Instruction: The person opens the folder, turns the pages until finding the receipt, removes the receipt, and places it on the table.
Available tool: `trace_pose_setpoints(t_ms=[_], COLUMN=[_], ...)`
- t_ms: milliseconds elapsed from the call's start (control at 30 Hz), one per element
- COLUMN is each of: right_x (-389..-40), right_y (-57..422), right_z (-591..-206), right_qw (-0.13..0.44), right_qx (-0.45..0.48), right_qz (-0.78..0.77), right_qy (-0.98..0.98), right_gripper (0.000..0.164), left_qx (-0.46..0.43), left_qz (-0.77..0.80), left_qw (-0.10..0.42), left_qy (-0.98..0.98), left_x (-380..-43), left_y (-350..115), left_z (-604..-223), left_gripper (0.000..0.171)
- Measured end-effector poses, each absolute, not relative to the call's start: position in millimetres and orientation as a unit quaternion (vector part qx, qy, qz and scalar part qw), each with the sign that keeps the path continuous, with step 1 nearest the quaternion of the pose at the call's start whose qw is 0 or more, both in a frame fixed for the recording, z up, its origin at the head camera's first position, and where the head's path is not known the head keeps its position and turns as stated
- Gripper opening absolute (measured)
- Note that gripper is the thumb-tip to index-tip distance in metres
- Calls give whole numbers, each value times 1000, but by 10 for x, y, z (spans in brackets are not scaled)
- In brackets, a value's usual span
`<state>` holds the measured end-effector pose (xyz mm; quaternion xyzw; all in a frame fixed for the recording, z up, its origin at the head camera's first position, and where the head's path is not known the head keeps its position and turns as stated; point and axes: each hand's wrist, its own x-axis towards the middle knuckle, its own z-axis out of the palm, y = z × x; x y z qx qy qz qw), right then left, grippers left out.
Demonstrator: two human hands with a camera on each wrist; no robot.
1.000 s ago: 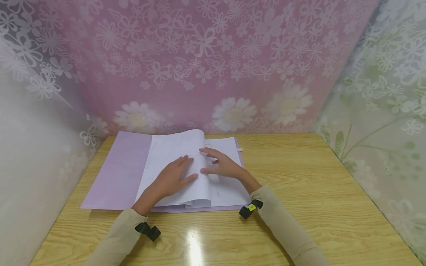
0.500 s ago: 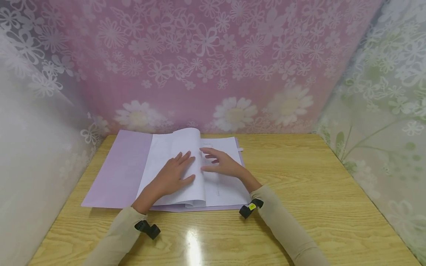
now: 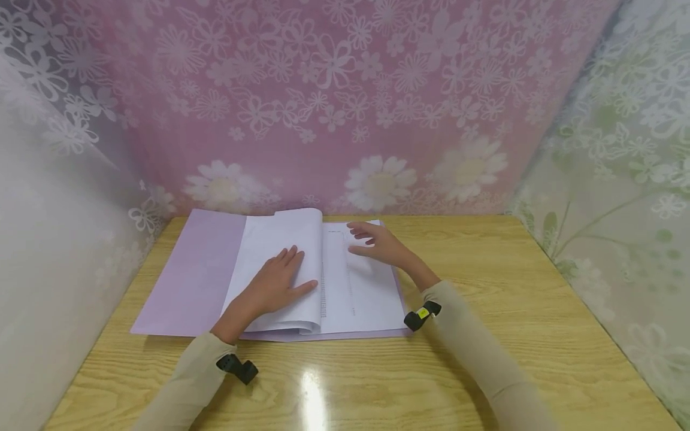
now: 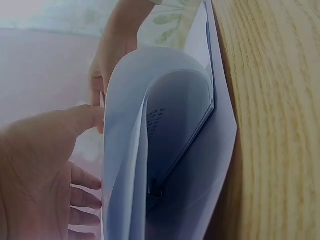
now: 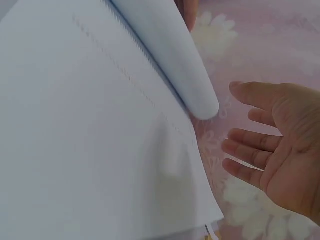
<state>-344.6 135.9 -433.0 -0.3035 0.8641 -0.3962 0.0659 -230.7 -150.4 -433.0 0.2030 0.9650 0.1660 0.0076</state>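
A light purple folder lies opened on the wooden table, holding white sheets of paper. Several sheets are turned over to the left and bulge in a curl near the middle; a metal clip shows beneath them in the left wrist view. My left hand rests on these turned sheets with its fingers extended. Above the right-hand printed page hovers my right hand, its fingers slightly bent and nothing between them. In the right wrist view the right hand is apart from the curled sheets.
The wooden table extends to the right and in front of the folder. A pink floral curtain stands right behind the table, with pale floral sheets on both sides. Black cameras are strapped to both sleeved wrists.
The turned sheets have shifted left and flattened under my left hand, uncovering more of the printed page. My right hand has moved away from the curl, to the right and farther back.
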Motion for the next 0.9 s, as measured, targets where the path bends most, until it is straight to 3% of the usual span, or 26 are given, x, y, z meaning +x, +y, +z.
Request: trace_pose_setpoints(t_ms=[300, 600, 900], right_x=[-3629, -3706, -3756], right_y=[1652, 1830, 1883], right_z=[-4345, -4405, -4529], right_qw=[75, 80, 67], right_qx=[-265, -240, -219], right_qz=[-367, -346, -280], right_qy=[889, 903, 932], right_gripper=[60, 62, 67], left_qx=[242, 251, 205], left_qz=[168, 171, 181], left_qw=[14, 73, 123], left_qy=[956, 950, 954], left_x=[-2299, -2328, -2356], left_y=[-1579, -1644, -1700], left_z=[-4321, -4323, -4323], left_gripper=[78, 69, 80])
